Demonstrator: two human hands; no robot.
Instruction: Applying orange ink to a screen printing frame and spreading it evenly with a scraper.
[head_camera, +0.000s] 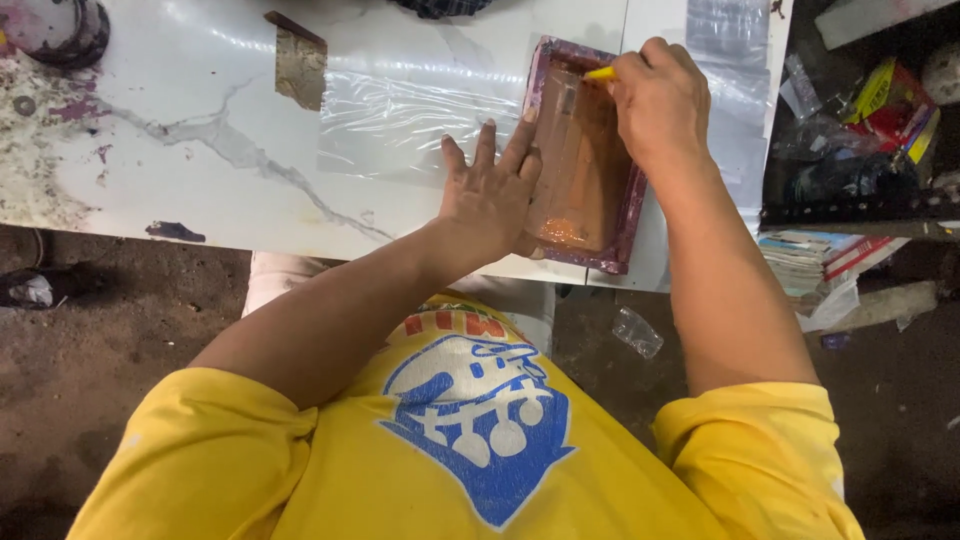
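Observation:
A small printing screen in a purple-stained frame lies on the white marbled table, its mesh orange-brown. My left hand lies flat with fingers spread against the frame's left side, pressing it down. My right hand is closed around a yellow-handled tool at the far end of the mesh. A clear plastic sheet lies under and to the left of the frame.
A brown stained block lies on the table at the back. A dark round container stands at the far left corner. Cluttered shelves with packets and papers are at the right. The dirt floor shows below the table edge.

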